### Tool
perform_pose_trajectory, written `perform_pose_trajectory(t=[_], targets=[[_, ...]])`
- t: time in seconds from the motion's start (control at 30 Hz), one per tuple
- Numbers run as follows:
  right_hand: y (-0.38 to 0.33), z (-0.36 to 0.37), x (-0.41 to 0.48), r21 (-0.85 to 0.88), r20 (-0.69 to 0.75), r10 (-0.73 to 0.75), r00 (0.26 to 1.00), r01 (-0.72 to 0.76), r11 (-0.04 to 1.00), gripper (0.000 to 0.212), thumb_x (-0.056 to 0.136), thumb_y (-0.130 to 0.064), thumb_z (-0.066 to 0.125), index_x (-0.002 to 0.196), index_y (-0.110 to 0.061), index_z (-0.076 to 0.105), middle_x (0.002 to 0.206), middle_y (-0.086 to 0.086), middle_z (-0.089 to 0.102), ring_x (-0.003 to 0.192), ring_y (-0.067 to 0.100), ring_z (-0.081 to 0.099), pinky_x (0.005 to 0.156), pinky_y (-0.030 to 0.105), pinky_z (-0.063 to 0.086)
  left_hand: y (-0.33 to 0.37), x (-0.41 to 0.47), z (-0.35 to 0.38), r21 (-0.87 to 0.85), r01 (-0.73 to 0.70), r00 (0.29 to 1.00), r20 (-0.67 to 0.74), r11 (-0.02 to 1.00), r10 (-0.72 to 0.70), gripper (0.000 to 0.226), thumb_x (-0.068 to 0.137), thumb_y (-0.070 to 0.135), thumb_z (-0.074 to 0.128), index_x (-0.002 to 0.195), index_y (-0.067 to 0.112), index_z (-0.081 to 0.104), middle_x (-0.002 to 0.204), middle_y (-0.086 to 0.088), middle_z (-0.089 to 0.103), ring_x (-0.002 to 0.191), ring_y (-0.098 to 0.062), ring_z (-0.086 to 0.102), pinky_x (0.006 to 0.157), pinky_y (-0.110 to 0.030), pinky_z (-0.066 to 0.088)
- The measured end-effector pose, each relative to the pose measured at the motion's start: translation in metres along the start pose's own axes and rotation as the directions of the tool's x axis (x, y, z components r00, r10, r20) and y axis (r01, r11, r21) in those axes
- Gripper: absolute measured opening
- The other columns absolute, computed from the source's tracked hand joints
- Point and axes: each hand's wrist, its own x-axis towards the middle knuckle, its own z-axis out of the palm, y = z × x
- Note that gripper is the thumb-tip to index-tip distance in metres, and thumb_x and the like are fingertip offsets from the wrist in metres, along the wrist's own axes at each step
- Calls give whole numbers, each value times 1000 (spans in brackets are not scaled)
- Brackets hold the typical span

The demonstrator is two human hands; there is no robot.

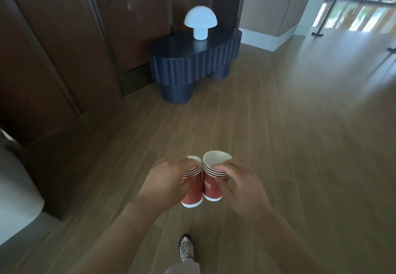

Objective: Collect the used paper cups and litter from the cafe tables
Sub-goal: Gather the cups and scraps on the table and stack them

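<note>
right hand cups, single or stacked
Stacked: the right cup stack in the right hand shows several layered rims; the left hand grips the left cup stack.

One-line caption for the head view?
Left hand grips the left stack of red paper cups, right hand the right stack, over a wood floor; white mushroom lamp on dark fluted table ahead.

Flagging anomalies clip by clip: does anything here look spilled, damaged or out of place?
Nothing stands out. The left hand grips the left stack of red paper cups, the right hand the right stack, both upright; no spill shows on the wooden floor. The mushroom lamp stands upright on the blue side table.
</note>
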Motion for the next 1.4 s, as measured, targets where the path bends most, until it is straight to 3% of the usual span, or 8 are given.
perform_pose_trajectory(t=[0.17,0.3,0.5,0.73,0.87,1.2,1.4], targets=[[32,25,145,28,-12,-28,1000,28,999,28,77,-7,66,99,-24,64,98,-9,64,91,13,57,78,22,42,-72,123,-18,10,23,999,-48,1000,-22,36,69,10,69,99,29,67,97,12,70,86,-15,65,75,-22,44],[68,43,228,7,-38,24,999,-24,1000,29,75,-5,67,98,-22,64,97,-9,64,89,9,53,76,12,33,-116,207,-15,22,31,998,-48,999,-30,38,71,8,67,104,26,67,102,8,70,95,-18,64,80,-30,48],[130,73,337,5,-45,89,995,-89,996,23,74,-11,64,95,-21,66,95,-6,65,86,16,58,70,22,40,-178,325,12,7,28,1000,3,1000,-28,38,74,9,65,107,28,65,106,11,68,101,-15,61,83,-21,41],[221,108,511,-17,-4,113,994,-113,993,19,74,-13,63,92,-20,67,95,-6,64,87,13,55,73,19,37,-253,495,42,-37,72,997,13,997,-71,38,73,16,61,106,35,61,109,15,65,102,-3,50,78,-22,43],[262,125,618,-34,53,79,995,-77,996,18,76,-16,63,93,-24,64,97,-9,63,87,6,50,73,6,28,-298,588,41,15,140,990,-14,990,-140,39,72,16,65,106,35,62,107,15,66,99,-10,60,76,-21,42],[319,179,836,34,125,-58,990,54,998,15,79,-26,62,94,-28,59,96,-10,61,86,0,45,72,5,30,-419,771,38,29,291,952,-106,956,-286,37,70,15,73,102,32,65,101,12,68,92,-13,62,75,-20,39],[355,221,975,-58,103,41,994,-35,998,17,75,-19,66,89,-27,61,89,-19,53,84,0,43,65,3,29,-502,905,36,16,201,974,-106,979,-198,27,72,28,60,98,28,67,96,10,70,87,-17,63,73,-23,41]])
